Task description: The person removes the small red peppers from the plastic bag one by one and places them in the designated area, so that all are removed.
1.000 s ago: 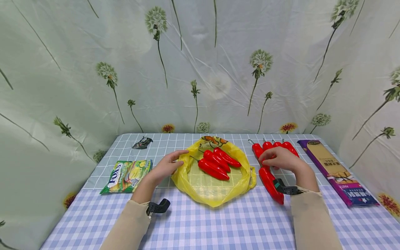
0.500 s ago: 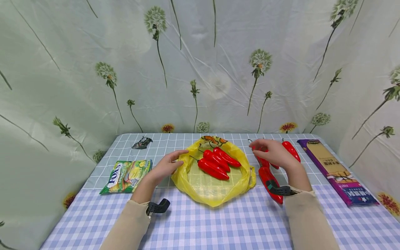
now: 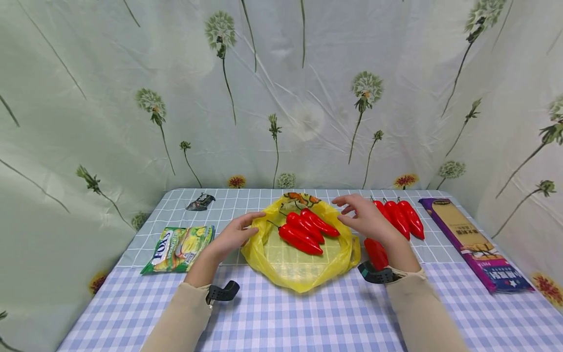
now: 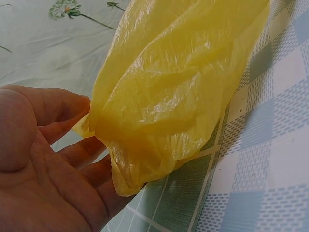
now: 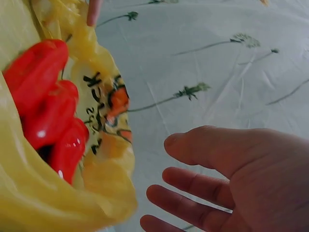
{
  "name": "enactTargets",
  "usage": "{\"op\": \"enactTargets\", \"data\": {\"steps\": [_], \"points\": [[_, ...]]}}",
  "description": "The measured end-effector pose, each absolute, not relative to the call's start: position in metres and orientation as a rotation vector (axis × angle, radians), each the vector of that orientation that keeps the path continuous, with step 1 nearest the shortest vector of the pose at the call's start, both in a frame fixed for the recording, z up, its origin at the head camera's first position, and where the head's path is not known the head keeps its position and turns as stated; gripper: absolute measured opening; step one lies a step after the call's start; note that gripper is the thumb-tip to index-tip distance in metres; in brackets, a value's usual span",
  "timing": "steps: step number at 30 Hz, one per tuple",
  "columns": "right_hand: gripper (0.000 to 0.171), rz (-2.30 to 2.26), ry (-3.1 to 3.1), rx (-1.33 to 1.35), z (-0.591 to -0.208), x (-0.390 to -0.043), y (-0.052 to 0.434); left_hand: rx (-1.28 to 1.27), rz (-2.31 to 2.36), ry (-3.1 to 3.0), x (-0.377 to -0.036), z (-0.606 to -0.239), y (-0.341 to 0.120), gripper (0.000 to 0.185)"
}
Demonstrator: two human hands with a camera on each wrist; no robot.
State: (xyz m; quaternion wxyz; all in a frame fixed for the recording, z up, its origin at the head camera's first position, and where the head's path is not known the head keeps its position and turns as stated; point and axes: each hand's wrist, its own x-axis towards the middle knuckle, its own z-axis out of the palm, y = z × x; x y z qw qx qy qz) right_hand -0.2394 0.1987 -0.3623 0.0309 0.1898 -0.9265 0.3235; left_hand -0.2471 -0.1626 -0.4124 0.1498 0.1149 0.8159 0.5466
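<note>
A yellow plastic bag [image 3: 295, 283] stands with its mouth spread, and three red peppers [image 3: 303, 226] lie inside. My left hand [image 3: 233, 234] is at the bag's left rim; in the left wrist view its thumb and fingers [image 4: 84, 152] pinch a corner of the plastic. Beside the right rim hovers my right hand [image 3: 367, 220]. In the right wrist view its fingers are spread apart and hold nothing. Several more red peppers [image 3: 411, 220] lie to its right in a row, partly hidden by the hand. Another red pepper [image 3: 376, 252] shows beside the right wrist.
A green snack bag [image 3: 179, 248] lies left of my left hand, with a small black wrapper [image 3: 201, 201] behind it. A purple pasta pack [image 3: 477, 244] lies at the right edge of the checked tablecloth [image 3: 299, 322]. A floral curtain [image 3: 281, 88] closes off the back.
My right hand has moved left from above the row of peppers to the bag's right rim, uncovering peppers on the right. My left hand stays at the left rim.
</note>
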Motion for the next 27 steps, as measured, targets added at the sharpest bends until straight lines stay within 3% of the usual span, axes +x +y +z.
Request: {"op": "enactTargets", "data": {"steps": [16, 27], "points": [[0.04, 1.035, -2.842, 0.675, -0.373, -0.235, 0.157, 0.335, 1.551, 2.351, -0.247, -0.414, -0.164, 0.046], [0.049, 1.154, -2.861, 0.833, -0.39, -0.229, 0.129, 0.322, 1.542, 2.363, -0.246, -0.413, -0.162, 0.046]]}}
